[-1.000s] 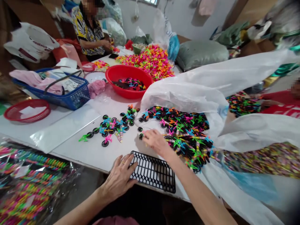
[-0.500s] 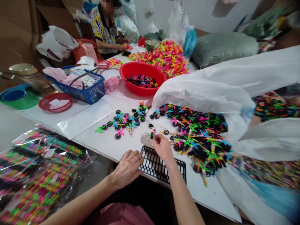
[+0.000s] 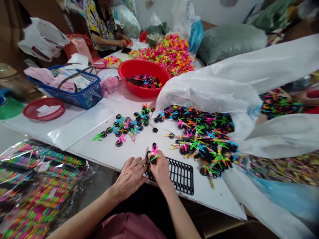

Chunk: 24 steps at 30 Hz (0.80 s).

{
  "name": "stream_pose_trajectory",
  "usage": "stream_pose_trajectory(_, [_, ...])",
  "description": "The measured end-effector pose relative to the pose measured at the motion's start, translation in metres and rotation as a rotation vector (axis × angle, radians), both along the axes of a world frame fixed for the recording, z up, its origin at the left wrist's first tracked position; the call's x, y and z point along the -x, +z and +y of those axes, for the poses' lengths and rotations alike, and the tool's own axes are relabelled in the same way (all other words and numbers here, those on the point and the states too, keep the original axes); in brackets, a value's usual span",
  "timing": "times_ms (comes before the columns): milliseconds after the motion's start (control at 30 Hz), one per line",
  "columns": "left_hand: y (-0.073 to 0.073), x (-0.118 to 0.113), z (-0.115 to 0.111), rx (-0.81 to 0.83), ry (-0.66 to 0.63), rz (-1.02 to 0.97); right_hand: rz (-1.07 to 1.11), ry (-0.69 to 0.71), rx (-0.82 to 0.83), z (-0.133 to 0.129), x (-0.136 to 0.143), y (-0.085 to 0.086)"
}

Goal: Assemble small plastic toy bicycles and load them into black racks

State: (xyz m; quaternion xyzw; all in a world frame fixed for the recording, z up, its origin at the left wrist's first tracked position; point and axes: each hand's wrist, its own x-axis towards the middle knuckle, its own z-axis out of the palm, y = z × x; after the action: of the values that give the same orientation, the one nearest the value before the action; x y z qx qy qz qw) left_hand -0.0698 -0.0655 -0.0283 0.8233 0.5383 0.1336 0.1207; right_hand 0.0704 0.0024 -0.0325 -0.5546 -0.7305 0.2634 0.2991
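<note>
My right hand [image 3: 159, 167] pinches a small toy bicycle [image 3: 154, 152], pink and green with black wheels. It holds it over the left end of a black slotted plastic rack [image 3: 183, 176] at the table's near edge. Flat beside the rack's left end lies my left hand [image 3: 132, 172], fingers stretched out and touching that edge, nothing visibly held. My right hand covers part of the rack. Beyond it, loose toy bicycles [image 3: 124, 126] lie scattered, and a larger pile of bicycles mixed with patterned sticks [image 3: 209, 139] spills out at the right.
White plastic sheeting [image 3: 206, 86] borders the pile. Farther back stand a red basin [image 3: 144, 63], a blue basket [image 3: 87, 98] and a red tray [image 3: 43, 116]. A co-worker [image 3: 102, 30] handles small parts by a bright heap [image 3: 171, 53]. Bagged toys [image 3: 50, 186] lie lower left.
My right hand has moved left and down, bringing the toy bicycle from above the rack's far edge to its left end. My left hand stays by the rack. The view has shifted slightly.
</note>
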Motion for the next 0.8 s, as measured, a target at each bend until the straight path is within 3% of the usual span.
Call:
stream_pose_trajectory(133, [-0.002,0.001,0.006,-0.039,-0.022,-0.009,-0.220,0.031,-0.030,0.000,0.010,-0.001])
stream_pose_trajectory(233, [-0.001,0.004,0.011,-0.054,-0.025,-0.007,-0.258,0.130,0.021,0.012,0.000,0.011])
stream_pose_trajectory(333, [-0.002,0.008,0.011,-0.064,-0.034,-0.010,-0.420,0.181,-0.027,0.035,-0.040,0.036])
stream_pose_trajectory(400, [-0.002,0.011,0.010,-0.077,-0.040,-0.020,-0.731,0.076,-0.140,0.054,-0.074,0.053])
stream_pose_trajectory(500, [-0.001,0.011,0.010,-0.089,-0.034,-0.042,-0.865,0.023,-0.190,0.080,-0.114,0.071])
stream_pose_trajectory(567, [0.001,0.010,0.010,-0.074,-0.032,-0.050,-0.892,0.031,-0.220,0.088,-0.126,0.075])
stream_pose_trajectory(700, [0.003,0.008,0.012,-0.040,-0.039,-0.049,-0.953,-0.012,-0.384,0.086,-0.109,0.071])
stream_pose_trajectory(800, [0.003,0.008,0.013,-0.050,-0.028,-0.046,-0.864,0.160,-0.504,0.079,-0.071,0.058])
